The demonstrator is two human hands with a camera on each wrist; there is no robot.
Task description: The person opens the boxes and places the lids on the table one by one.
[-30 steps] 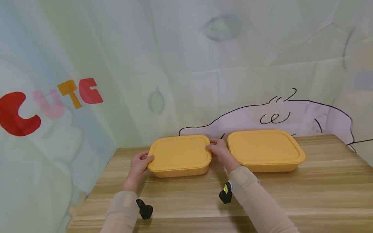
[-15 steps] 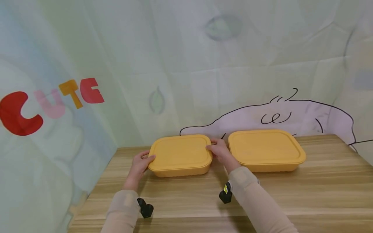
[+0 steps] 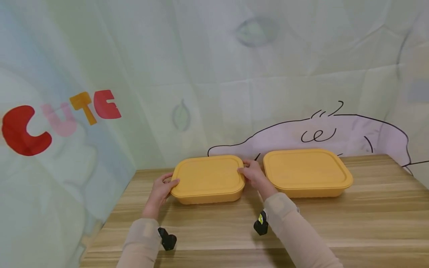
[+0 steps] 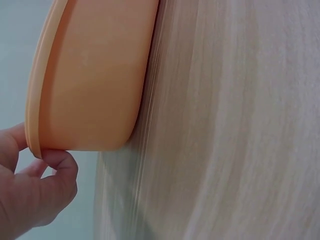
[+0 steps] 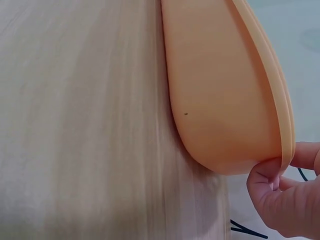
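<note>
A yellow lidded box [image 3: 207, 176] with rounded corners sits on the wooden table, left of a second one. My left hand [image 3: 160, 191] grips its left end, thumb on top of the lid and curled fingers under the rim. At the opposite end my right hand [image 3: 254, 174] pinches the rim the same way, its thumb on the lid's right edge. Both wrist views show the box's side wall [image 4: 95, 75] close against the table, with fingers hooked beneath the lid's lip [image 5: 282, 115]. The box's contents are hidden under the lid.
A matching yellow lidded box [image 3: 306, 169] stands just right of my right hand. Behind the wooden table [image 3: 214, 230] hangs a printed curtain [image 3: 201, 74] with cartoon drawings and coloured letters; it also runs along the left side.
Both hands keep their grip on the left box's ends. The whole scene shifts slightly to the right in the view; the boxes hold the same places on the table.
</note>
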